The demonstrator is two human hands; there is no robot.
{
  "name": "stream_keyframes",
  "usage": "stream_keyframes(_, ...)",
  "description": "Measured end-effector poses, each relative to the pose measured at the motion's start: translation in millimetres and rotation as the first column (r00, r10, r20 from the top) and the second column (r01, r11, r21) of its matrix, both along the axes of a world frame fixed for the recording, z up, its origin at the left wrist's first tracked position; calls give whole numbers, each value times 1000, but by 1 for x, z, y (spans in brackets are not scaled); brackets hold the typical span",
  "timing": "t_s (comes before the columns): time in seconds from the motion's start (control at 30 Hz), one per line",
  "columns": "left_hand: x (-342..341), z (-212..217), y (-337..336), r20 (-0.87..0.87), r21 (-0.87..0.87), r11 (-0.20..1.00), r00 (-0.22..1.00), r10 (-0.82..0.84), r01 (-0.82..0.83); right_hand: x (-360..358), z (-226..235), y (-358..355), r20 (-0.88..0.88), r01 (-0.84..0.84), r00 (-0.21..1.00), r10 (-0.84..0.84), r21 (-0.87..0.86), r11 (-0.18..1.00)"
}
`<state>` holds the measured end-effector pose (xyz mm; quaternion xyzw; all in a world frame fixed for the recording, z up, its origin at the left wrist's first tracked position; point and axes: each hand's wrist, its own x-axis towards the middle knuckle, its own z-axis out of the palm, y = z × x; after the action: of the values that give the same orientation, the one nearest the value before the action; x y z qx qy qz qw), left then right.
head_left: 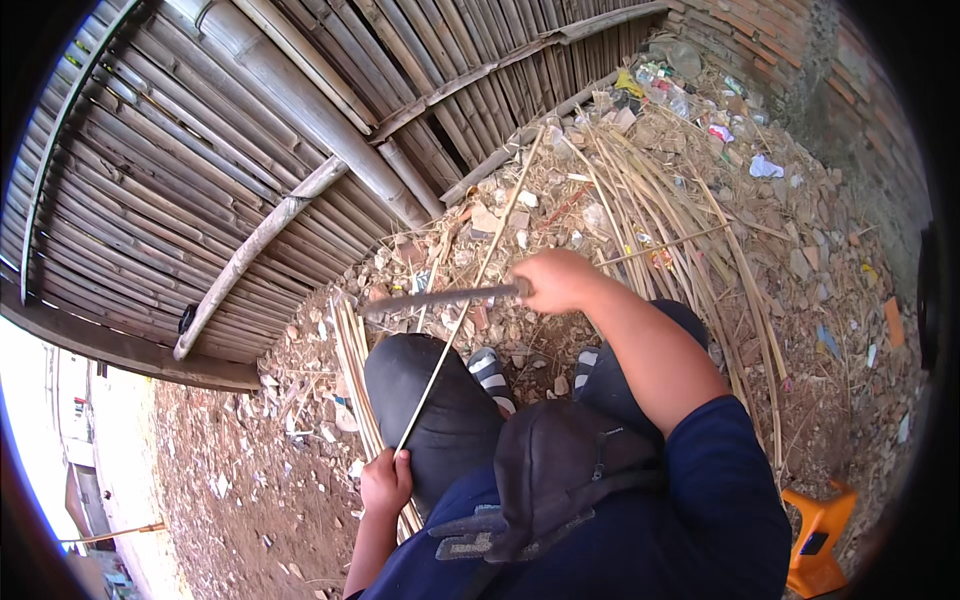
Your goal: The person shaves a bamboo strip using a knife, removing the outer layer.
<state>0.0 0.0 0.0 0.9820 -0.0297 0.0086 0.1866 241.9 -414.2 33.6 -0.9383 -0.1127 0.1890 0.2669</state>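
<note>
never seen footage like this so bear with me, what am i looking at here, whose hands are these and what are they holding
This is one picture from a wide fisheye camera worn on a person's head, looking down at their own body, so straight edges bend near the rim. There is no machine: both hands belong to the wearer, who seems to be seated with knees up, in dark trousers and a blue top.

The right hand grips the handle of a long knife, its blade pointing to the person's left. The left hand holds the near end of a thin bamboo strip, which runs up and away across the blade.

The ground is dirt and rubble, strewn with more bamboo strips. A bamboo fence stands ahead, and an orange plastic stool sits at the person's right.
</note>
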Motion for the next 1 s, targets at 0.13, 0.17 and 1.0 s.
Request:
stream_keyframes(0.13,11,-5,-14,53,-27,1000,998,17,-16,17,0,-36,118,229,963,-242,114,967)
stream_keyframes(0.17,9,-1,-12,35,-12,1000,999,7,-7,17,-15,-39,125,233,960,-249,127,964)
stream_keyframes(1.0,-36,-19,13,151,157,985,988,43,-67,-31,22,8,270,-47,961,54,-32,998)
